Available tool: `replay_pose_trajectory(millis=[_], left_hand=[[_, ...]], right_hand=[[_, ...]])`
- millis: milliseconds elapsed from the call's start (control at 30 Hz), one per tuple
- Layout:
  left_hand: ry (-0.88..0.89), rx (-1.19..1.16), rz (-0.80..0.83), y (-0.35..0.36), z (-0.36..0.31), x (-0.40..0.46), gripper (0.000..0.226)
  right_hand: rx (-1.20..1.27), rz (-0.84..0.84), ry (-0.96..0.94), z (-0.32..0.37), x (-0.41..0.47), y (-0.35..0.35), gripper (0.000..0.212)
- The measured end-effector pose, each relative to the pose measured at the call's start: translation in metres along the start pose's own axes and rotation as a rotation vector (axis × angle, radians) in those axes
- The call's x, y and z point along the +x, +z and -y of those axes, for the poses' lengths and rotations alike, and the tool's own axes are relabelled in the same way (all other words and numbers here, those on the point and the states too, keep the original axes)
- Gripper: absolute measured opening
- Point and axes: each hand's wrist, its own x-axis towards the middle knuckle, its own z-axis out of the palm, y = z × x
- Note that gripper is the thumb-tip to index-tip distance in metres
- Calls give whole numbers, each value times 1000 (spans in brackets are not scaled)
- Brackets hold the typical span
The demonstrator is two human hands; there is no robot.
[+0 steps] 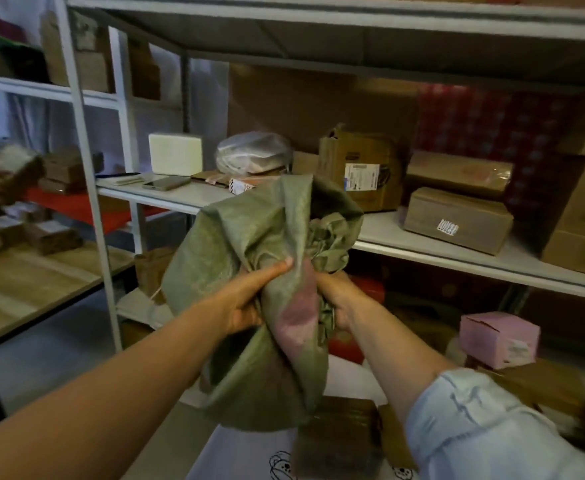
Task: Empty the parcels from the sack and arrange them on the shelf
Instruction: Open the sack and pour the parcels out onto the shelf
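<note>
Cardboard boxes (456, 220) on shelf (422, 252) behind bunched sack (249, 271)

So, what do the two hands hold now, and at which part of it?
Both hands hold the olive-green woven sack. The left hand and the right hand grip its bunched-up middle, with loose fabric above and below.

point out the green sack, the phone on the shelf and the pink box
green sack (249, 237): head view, on its bunched upper cloth
phone (166, 183): head view, middle of its flat face
pink box (498, 341): head view, on its front side
</note>
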Motion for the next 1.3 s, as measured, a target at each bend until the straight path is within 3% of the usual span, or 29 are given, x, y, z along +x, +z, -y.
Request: replay_pose_trajectory(millis=[67,133,200,233,267,300,367,400,433,500,600,700,800,867,934,967,1034,1100,1167,1200,1234,1300], left_hand=[[-30,73,-99,-9,4,7,45],[31,89,-165,-24,13,58,51],[38,205,-202,-45,24,108,68],[76,227,-155,-45,27,112,70],[114,261,-215,-43,24,99,58],[150,302,-331,-43,21,89,45],[204,446,-523,-57,24,86,47],[206,501,-470,-60,23,65,50],[242,504,-442,-61,33,97,49],[239,657,-357,-66,40,117,34],[270,715,-237,-54,41,148,25],[299,594,-150,-54,45,181,34],[242,365,-210,-61,72,214,25],[120,282,-251,-70,107,229,22],[-81,234,-174,-85,145,238,44],[-181,321,-66,-94,163,241,60],[-252,726,141,-111,185,245,72],[-41,1064,-39,-126,176,250,75],[319,1266,-273,-132,156,260,71],[428,1360,-276,-131,144,266,79],[438,1469,-196,-129,136,275,95],[276,1693,46,-122,132,298,125]], right_hand=[[-225,-10,5,-14,22,4,33],[-441,31,22,-27,41,7,70],[-468,27,32,-48,76,-1,117],[-438,-5,-6,-46,75,-1,136],[-422,-49,-92,-41,69,-2,145],[-431,-84,-197,-38,67,-4,144],[-519,-10,-382,-33,67,-10,136],[-621,82,-404,-32,66,-12,133],[-740,175,-384,-33,69,-10,132],[-1000,272,-332,-47,82,-2,130],[-1315,159,-312,-69,103,0,124],[-1378,-6,-409,-81,123,-11,107],[-1460,-89,-533,-101,145,-13,75],[-1513,-37,-518,-124,160,-14,56],[-1569,136,-308,-159,171,-23,45],[-1591,208,-170,-179,174,-31,41],[-1611,225,47,-212,179,-49,38],[-1588,166,147,-223,187,-65,40],[-1544,153,143,-219,199,-73,43],[-1525,130,92,-212,205,-75,41],[-1513,100,22,-206,212,-75,40],[-1476,45,-109,-199,223,-70,38]])
